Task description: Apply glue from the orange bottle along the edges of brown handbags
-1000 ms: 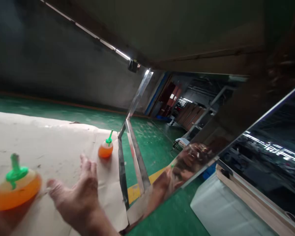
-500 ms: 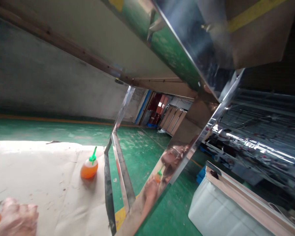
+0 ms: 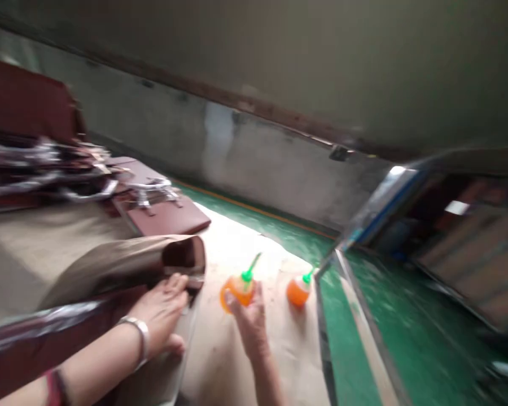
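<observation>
My right hand is wrapped round a squeeze bottle of orange liquid with a green nozzle, over the pale covered surface. A second such bottle stands to its right, near the surface's edge. My left hand, with a silver bangle at the wrist, lies with its fingers stretched over the open end of a dark brown bag or case. Blur hides the finer details of the item under it.
Dark red cases with silvery handles lie at the left. A metal frame leg rises at the right of the pale surface. Overhead hangs a wide panel; green floor shows beyond.
The view has swung left, bringing the dark red cases and the brown item into sight. Both hands now show, the right one round a bottle. The second bottle still stands near the edge.
</observation>
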Demonstrator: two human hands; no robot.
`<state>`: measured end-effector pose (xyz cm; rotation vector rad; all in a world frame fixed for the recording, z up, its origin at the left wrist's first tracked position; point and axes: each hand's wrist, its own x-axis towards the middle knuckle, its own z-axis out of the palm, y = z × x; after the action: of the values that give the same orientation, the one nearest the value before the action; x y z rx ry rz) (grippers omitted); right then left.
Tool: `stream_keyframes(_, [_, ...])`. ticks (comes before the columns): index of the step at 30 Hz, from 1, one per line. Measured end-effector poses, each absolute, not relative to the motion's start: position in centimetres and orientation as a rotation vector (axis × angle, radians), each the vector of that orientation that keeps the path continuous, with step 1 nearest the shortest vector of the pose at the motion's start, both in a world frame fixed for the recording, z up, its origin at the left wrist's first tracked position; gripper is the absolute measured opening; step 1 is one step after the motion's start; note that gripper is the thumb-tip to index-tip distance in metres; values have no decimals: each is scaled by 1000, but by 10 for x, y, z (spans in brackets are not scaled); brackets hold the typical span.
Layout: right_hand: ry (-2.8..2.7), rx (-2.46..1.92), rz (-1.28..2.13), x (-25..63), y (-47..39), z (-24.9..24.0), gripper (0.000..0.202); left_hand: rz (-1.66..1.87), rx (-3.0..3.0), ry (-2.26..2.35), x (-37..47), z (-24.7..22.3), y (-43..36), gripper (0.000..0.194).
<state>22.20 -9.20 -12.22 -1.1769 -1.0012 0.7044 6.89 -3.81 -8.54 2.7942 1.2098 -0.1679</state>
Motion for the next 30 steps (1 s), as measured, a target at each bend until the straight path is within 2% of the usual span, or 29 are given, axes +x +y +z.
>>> stream_keyframes(1, [-956, -1129, 813, 228, -92, -122, 30, -279, 2692, 1354, 55, -86, -40, 87])
stream_keyframes(2, [-918, -1092, 913, 233, -92, -121, 29, -339, 2640, 1394, 48, -86, -42, 94])
stream_keyframes(5, [-666, -972, 1248, 244, -102, -120, 33, -315, 2613, 1386, 51, -84, -41, 104])
stream_keyframes(7, [-498, -955, 1366, 249, -114, -119, 39, -288, 2618, 1379, 58, -84, -39, 105])
stream_keyframes(11, [-556, -1071, 1330, 250, -128, -120, 49, -328, 2652, 1341, 60, -83, -40, 106])
stream_keyframes(19, [-527, -1018, 1465, 259, -127, -119, 37, -473, 2641, 1370, 59, -83, -43, 107])
stream_keyframes(24, [-569, -1086, 1380, 260, -127, -111, 51, -391, 2660, 1360, 58, -90, -42, 106])
stream_keyframes(30, [-333, -881, 1450, 263, -122, -111, 33, -379, 2668, 1365, 56, -91, -44, 103])
